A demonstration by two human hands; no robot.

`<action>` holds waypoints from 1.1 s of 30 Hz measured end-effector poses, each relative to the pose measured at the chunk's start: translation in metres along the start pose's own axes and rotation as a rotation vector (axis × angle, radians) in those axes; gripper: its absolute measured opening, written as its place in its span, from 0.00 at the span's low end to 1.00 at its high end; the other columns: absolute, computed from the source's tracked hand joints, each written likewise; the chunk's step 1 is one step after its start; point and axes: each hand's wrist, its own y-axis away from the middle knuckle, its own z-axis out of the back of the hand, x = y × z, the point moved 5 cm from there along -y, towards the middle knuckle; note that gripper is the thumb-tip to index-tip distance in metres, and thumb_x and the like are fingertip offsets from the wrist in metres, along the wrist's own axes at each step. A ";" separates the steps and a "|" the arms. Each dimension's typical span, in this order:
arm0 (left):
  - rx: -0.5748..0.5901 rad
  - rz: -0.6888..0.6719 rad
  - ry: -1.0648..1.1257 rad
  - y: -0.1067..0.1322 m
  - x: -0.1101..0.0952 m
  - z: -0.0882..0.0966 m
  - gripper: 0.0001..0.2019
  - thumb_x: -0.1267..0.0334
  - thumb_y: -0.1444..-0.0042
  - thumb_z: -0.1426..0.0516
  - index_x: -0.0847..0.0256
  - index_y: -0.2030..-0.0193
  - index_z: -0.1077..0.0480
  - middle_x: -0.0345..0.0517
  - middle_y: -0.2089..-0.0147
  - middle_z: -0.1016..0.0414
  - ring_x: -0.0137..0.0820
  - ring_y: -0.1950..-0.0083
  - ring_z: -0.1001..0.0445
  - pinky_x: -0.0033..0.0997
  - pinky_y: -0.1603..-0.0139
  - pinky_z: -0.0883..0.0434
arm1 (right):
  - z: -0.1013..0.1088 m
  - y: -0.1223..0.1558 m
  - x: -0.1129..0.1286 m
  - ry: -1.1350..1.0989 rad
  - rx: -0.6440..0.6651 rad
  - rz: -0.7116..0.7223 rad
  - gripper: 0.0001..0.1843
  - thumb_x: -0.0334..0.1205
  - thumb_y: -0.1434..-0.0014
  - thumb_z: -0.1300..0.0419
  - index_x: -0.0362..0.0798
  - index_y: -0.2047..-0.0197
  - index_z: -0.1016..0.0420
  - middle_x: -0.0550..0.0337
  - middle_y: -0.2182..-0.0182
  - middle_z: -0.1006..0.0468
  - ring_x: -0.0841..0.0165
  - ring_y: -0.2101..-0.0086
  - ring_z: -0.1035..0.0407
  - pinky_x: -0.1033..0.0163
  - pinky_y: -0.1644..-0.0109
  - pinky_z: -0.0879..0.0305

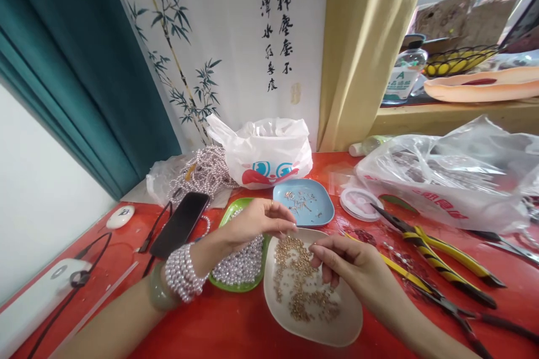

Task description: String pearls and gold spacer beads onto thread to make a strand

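Observation:
My left hand [263,217] is closed in a pinch over the top edge of a cream dish [273,314] that holds small gold beads [301,303]. Facing it, my right hand [345,258] pinches above the dish's right side. Whatever sits between the fingertips of either hand is too small to make out. A coiled pearl bracelet [185,273] and a pale green bangle [161,289] circle my left wrist. Beneath my left forearm, a green tray [242,287] of lilac pearl beads [242,263] is partly hidden. Beyond the hands lies a blue tray [324,214] with small metal pieces.
Yellow-black pliers [446,261] and other tools [421,283] lie at right, before a clear plastic bag [442,179]. A white bag [269,151], pearl strands [200,171] and a phone [181,225] stand behind and left. A white power strip [42,303] lies far left.

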 end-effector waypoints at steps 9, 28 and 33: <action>-0.023 0.114 0.300 0.006 0.010 -0.019 0.10 0.68 0.63 0.35 0.68 0.72 0.28 0.46 0.70 0.28 0.25 0.70 0.31 0.25 0.66 0.35 | -0.005 0.004 0.004 -0.062 0.024 -0.045 0.14 0.44 0.49 0.46 0.45 0.81 0.35 0.67 0.88 0.36 0.77 0.86 0.41 0.72 0.81 0.44; -0.043 0.071 0.235 0.004 0.013 -0.018 0.08 0.69 0.64 0.35 0.67 0.74 0.28 0.41 0.74 0.30 0.23 0.72 0.33 0.26 0.68 0.37 | -0.007 0.005 0.001 -0.029 0.077 -0.013 0.13 0.40 0.46 0.47 0.44 0.80 0.36 0.67 0.86 0.36 0.78 0.85 0.41 0.73 0.82 0.45; -0.043 0.052 0.210 0.004 0.012 -0.017 0.07 0.69 0.64 0.35 0.66 0.75 0.27 0.40 0.75 0.30 0.22 0.73 0.35 0.25 0.68 0.37 | -0.006 0.006 0.002 -0.024 0.076 -0.007 0.13 0.40 0.47 0.47 0.45 0.81 0.36 0.66 0.86 0.36 0.78 0.85 0.41 0.72 0.81 0.45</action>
